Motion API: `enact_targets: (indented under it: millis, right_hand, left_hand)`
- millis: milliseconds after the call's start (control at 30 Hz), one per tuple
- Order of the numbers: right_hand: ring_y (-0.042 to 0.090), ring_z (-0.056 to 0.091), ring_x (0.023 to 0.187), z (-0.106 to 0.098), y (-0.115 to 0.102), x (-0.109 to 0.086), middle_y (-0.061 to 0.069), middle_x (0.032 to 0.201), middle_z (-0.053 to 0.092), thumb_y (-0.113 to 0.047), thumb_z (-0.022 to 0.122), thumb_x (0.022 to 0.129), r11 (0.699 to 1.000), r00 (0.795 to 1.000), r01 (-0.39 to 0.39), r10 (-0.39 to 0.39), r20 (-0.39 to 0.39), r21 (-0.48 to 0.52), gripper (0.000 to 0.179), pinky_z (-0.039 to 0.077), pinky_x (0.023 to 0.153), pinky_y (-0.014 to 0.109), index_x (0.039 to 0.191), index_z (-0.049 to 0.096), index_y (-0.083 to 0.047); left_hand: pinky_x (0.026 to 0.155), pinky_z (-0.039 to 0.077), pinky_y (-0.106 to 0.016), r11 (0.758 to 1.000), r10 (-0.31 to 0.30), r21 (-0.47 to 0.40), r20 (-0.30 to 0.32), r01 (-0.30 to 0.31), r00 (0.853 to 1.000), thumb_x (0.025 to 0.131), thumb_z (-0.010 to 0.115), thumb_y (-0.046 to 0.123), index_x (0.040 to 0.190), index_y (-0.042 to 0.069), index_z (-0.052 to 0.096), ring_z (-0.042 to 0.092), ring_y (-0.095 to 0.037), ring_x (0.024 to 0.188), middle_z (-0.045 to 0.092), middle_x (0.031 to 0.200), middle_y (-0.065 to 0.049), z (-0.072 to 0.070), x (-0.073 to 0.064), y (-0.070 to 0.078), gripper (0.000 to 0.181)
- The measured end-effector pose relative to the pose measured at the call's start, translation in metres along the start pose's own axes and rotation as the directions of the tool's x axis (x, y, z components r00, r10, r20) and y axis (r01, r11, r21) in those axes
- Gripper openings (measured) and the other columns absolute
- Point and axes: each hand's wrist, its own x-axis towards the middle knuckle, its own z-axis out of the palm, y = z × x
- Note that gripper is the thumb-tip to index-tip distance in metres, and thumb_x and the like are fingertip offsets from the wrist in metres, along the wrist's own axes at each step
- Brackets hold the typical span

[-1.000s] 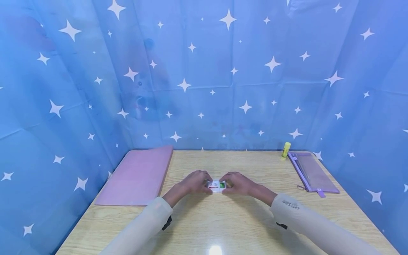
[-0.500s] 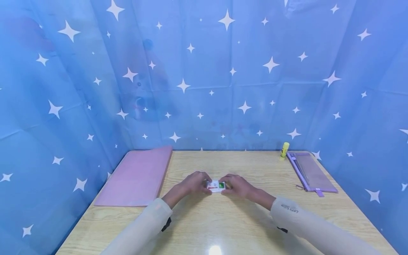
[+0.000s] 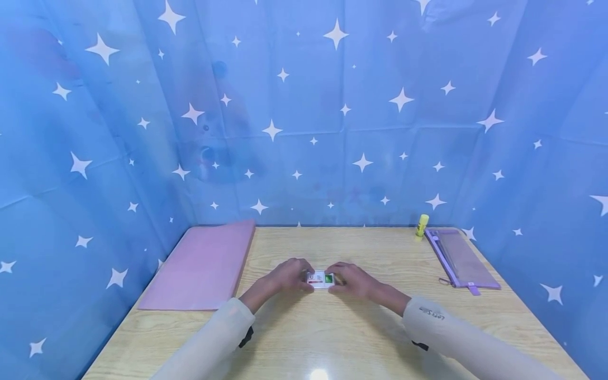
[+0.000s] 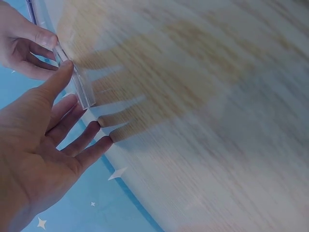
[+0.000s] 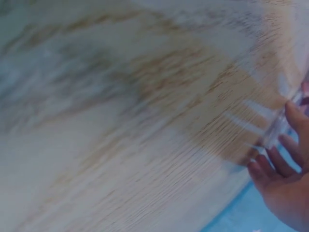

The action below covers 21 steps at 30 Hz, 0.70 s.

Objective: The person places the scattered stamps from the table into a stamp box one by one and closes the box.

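Note:
A small flat clear plastic case (image 3: 320,279), with a white-and-red printed label and a green patch, lies level at the middle of the table. My left hand (image 3: 290,276) pinches its left end between thumb and fingers. At the opposite end, my right hand (image 3: 353,279) holds it the same way. In the left wrist view, the transparent edge of the case (image 4: 84,92) shows beyond the left thumb, and the remaining fingers spread with their tips by the tabletop. The right wrist view catches only part of the right hand (image 5: 285,169) at its edge, blurred.
A pink folder (image 3: 199,266) lies at the left of the wooden table (image 3: 304,338). At the back right stand a yellow glue stick (image 3: 421,226) and, beside it, a purple zip pouch (image 3: 467,258) lying flat. A blue star-patterned curtain (image 3: 304,105) encloses the back and sides.
The head view has shifted slightly, so the scene sits a little lower and further left. Both hands keep their hold on the case, with no clear movement on the table.

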Motion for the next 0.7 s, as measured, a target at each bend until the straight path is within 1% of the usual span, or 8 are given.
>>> enact_targets:
  millis: [100,300,600,700]
  right_hand:
    - [0.027,0.066,0.103,0.0001,-0.0001,0.0,0.021,0.129,0.067,-0.014,0.077,0.095,1.0,1.0,0.006,-0.006,0.006,-0.006,0.039,0.054,0.079,0.032,0.129,0.066,0.002]
    - [0.029,0.066,0.108,-0.001,-0.0006,-0.0003,0.02,0.13,0.066,-0.014,0.077,0.096,1.0,1.0,-0.009,0.009,0.012,0.005,0.039,0.055,0.083,0.034,0.13,0.066,0.001]
    - [0.029,0.066,0.107,-0.0033,0.002,0.0006,0.02,0.129,0.066,-0.017,0.076,0.097,1.0,1.0,0.003,-0.003,0.002,0.014,0.039,0.055,0.082,0.034,0.13,0.065,0.002]
    - [0.028,0.066,0.102,-0.0043,0.0031,0.0011,0.02,0.127,0.066,-0.02,0.074,0.099,1.0,1.0,0.004,-0.004,-0.002,0.015,0.043,0.054,0.081,0.036,0.133,0.063,0.004]
  left_hand:
    - [0.098,0.054,-0.032,1.0,-0.005,0.01,0.0,0.005,1.0,0.085,0.088,0.028,0.127,0.008,0.072,0.066,-0.02,0.114,0.071,0.127,-0.006,0.0008,-0.0001,-0.0001,0.049]
    - [0.096,0.055,-0.031,1.0,-0.007,0.014,0.004,0.007,1.0,0.085,0.088,0.029,0.127,0.008,0.072,0.066,-0.019,0.111,0.071,0.126,-0.006,0.0004,-0.0002,0.0005,0.049]
    - [0.094,0.055,-0.029,1.0,0.02,0.019,0.0,-0.02,1.0,0.085,0.088,0.029,0.128,0.007,0.071,0.066,-0.018,0.109,0.071,0.126,-0.007,-0.0014,0.0009,-0.0024,0.051]
    - [0.092,0.055,-0.03,0.999,0.036,0.005,-0.007,-0.036,0.999,0.086,0.087,0.031,0.128,0.005,0.071,0.066,-0.018,0.108,0.07,0.125,-0.008,-0.0024,-0.0006,-0.0041,0.053]
